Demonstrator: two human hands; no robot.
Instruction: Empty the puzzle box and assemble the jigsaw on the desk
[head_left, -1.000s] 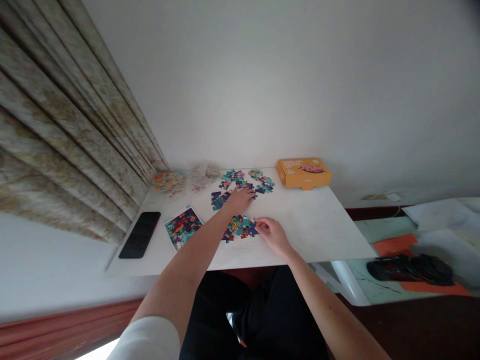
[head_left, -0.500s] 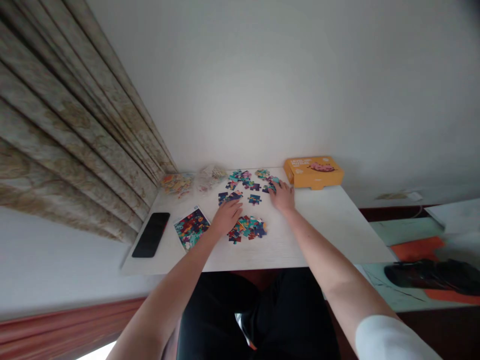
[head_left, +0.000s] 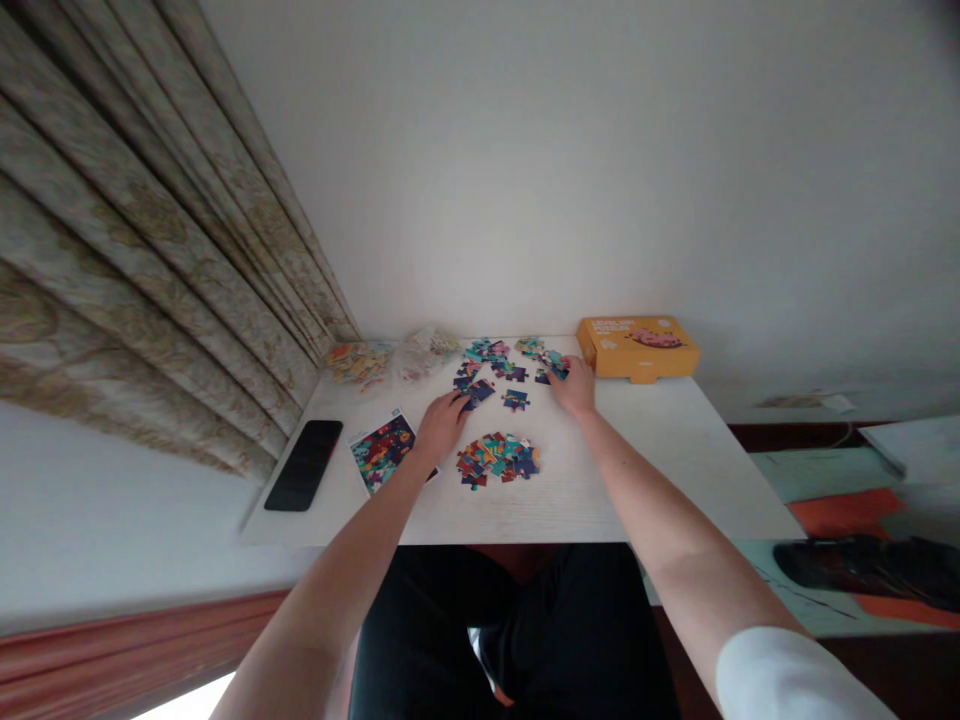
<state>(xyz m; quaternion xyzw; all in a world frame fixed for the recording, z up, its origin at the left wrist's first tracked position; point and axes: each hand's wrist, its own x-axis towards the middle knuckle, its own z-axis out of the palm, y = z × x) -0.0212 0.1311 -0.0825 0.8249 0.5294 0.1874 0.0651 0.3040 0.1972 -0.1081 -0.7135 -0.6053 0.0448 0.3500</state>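
Note:
My left hand [head_left: 441, 425] is closed at the left end of a dark blue strip of puzzle pieces [head_left: 478, 395], its fingertips on their edge. Farther right, my right hand [head_left: 574, 386] has its fingers bent round dark and teal puzzle pieces [head_left: 555, 364] near the back of the table; the fingers partly cover them. Between the hands lies a single dark blue puzzle piece [head_left: 515, 399]. Closer to me is a heap of mixed puzzle pieces [head_left: 496, 460]. A printed picture card [head_left: 384, 452] rests partly under my left forearm.
An orange puzzle box [head_left: 641, 348] stands at the back right of the white table [head_left: 660, 470]. Clear bags of pieces [head_left: 360, 365] lie at the back left. A black phone [head_left: 304, 465] is by the left edge. Several more pieces [head_left: 486, 350] lie near the wall.
My left hand has drawn back to the left off the dark strip, uncovering more of it; the strip sits turned a little. My right hand stays at the back pieces, its fingers more bent.

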